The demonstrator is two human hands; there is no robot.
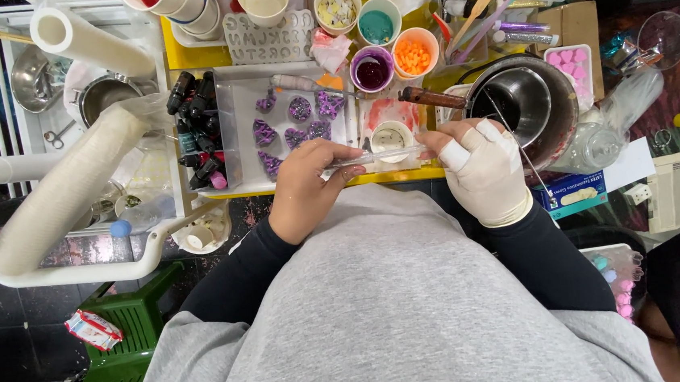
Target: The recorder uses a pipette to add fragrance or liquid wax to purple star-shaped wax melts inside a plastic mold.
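Note:
My bare left hand [305, 187] and my right hand [481, 168], in a white glove, together hold a thin clear tube-like pipette [376, 157] level above the table's front edge. The left hand pinches one end, the right hand the other. Just beyond it stands a small white paper cup [390, 138] on a pink-stained sheet. Further left, several purple glittery heart shapes [296, 123] lie in a clear tray [234, 135].
Cups of purple liquid [372, 70], orange bits [415, 54] and teal [376, 26] stand behind. A metal pot [523, 102] with a wooden-handled tool sits right. Dark small bottles [198, 129] line the tray's left. A roll of white cups [57, 193] lies far left.

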